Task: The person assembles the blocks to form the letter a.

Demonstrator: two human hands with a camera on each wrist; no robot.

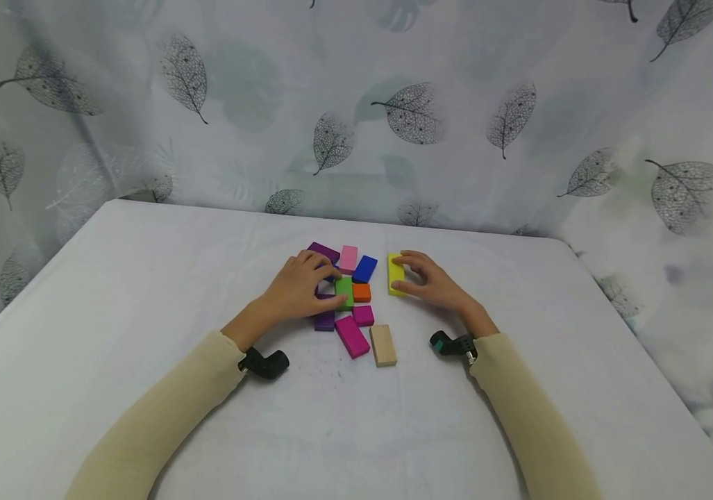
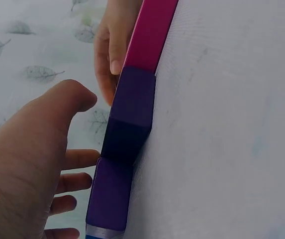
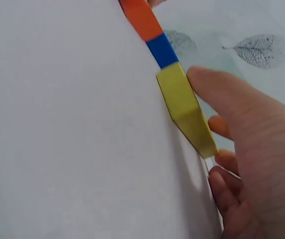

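Observation:
My left hand is over the left of a cluster of coloured blocks, thumb and fingers spread apart around the green block. In the left wrist view its thumb stands off from a purple block; whether it touches the green one is hidden. The right hand has thumb and fingertips at the yellow block, which lies flat on the table. In the right wrist view the thumb tip is at the edge of this block, the fingers loosely bent beyond it. An orange block and a blue block lie between the hands.
A pink block and a purple block lie at the back of the cluster. Nearer are magenta blocks and a plain wooden block. The white-covered table ends at a leaf-patterned curtain.

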